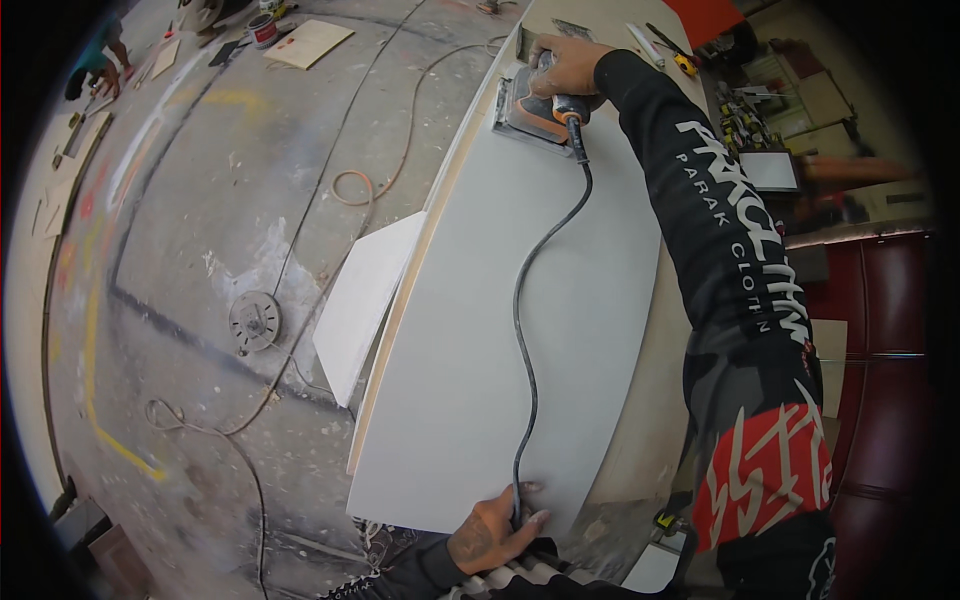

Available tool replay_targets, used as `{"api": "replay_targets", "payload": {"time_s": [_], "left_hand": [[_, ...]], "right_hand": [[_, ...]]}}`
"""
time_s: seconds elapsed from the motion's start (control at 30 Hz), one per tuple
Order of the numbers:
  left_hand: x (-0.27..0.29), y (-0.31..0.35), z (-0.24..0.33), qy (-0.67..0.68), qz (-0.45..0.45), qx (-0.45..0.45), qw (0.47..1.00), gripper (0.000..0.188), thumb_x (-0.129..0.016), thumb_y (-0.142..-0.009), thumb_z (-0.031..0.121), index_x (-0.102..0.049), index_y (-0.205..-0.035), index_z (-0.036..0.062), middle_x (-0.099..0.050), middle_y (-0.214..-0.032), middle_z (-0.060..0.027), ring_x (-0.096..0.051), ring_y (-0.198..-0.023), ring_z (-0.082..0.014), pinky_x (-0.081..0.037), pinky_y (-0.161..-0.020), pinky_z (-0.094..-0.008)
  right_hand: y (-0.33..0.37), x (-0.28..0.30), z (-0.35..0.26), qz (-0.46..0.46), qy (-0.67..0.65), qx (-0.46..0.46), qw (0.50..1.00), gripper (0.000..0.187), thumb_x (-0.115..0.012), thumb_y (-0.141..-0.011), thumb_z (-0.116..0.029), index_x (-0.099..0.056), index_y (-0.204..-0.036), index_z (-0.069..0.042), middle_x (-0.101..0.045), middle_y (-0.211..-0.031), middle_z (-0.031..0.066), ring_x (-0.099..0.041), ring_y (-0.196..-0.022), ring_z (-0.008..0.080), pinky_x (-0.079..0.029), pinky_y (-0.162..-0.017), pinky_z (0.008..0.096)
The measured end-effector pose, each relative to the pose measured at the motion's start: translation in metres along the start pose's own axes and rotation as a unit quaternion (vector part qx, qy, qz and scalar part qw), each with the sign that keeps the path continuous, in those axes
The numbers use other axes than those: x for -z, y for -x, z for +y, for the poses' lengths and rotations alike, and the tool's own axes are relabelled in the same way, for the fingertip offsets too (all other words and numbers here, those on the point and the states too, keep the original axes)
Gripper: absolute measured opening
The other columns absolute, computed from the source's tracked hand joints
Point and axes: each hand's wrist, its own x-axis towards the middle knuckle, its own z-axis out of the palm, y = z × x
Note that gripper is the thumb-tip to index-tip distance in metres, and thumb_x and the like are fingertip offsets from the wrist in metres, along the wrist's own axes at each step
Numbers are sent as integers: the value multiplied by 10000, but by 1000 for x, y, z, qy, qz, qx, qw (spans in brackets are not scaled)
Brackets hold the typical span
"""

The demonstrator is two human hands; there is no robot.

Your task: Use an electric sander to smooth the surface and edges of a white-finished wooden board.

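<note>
Workshop: sander (532, 112), paint-marked concrete floor (190, 250)

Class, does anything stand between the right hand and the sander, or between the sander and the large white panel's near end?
Nothing visible separates the right hand from the sander it grips. Toward the near end of the large white panel, the black cord winds over the surface to the left hand.

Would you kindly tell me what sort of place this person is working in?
It looks like a workshop, probably for woodworking or finishing: the right hand holds a corded power sander on a large white panel, and the concrete floor is marked with paint.
</note>
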Motion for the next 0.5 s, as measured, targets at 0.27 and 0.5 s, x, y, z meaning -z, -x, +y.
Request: {"api": "replay_targets", "payload": {"time_s": [0.27,0.5], "left_hand": [[16,4,-4,12,14,-21,1000,441,-721,-940,184,-561,-1309,2,-696,-753,-96,-668,-618,-137,-534,-620,-285],[34,4,2,31,6,-18,999,416,-726,-940,178,-566,-1276,-10,-685,-720,-96,-670,-608,-145,-526,-605,-288]], "right_hand": [[3,4,43,6,6,-76,997,567,-750,-741,-309,-555,-1251,-159,-676,-891,100,-682,-644,191,-634,-585,393],[0,0,78,13,19,-119,993,593,-757,-727,-317,-545,-1265,-186,-660,-1041,131,-703,-777,217,-630,-652,425]]}}
